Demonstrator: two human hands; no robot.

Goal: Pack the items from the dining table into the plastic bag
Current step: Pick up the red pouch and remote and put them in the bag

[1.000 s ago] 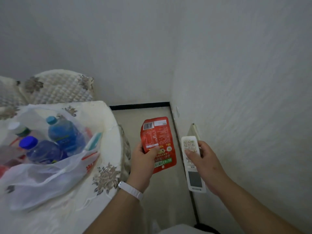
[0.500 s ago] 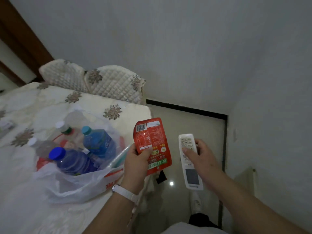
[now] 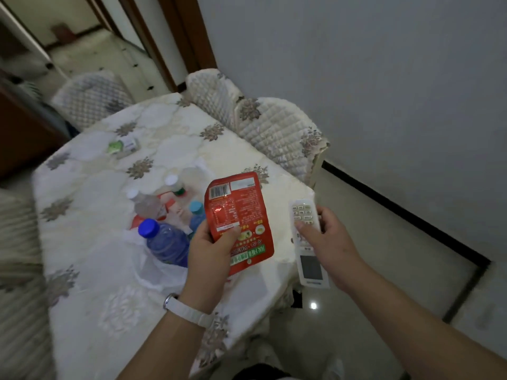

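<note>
My left hand [image 3: 211,252] grips a flat red food pouch [image 3: 238,215] by its lower left edge, holding it upright over the table's near right corner. A white remote control [image 3: 308,244] is held in my right hand [image 3: 326,239], thumb on its buttons, just right of the pouch. The clear plastic bag [image 3: 162,272] lies open on the dining table [image 3: 109,270], left of and partly behind my left hand. Inside it are a blue-capped bottle [image 3: 164,241], a light-blue-capped bottle [image 3: 196,212] and two white-capped bottles [image 3: 145,202].
A small green-and-white container [image 3: 122,145] lies on the table's far side. Quilted chairs stand at the far end [image 3: 90,101] and along the right side [image 3: 277,133]. A grey wall [image 3: 384,91] runs close on the right, with tiled floor [image 3: 370,242] below it.
The view has swung left, from the wall corner to the table. Both hands, still holding the pouch and the remote, have come over the table beside the bag.
</note>
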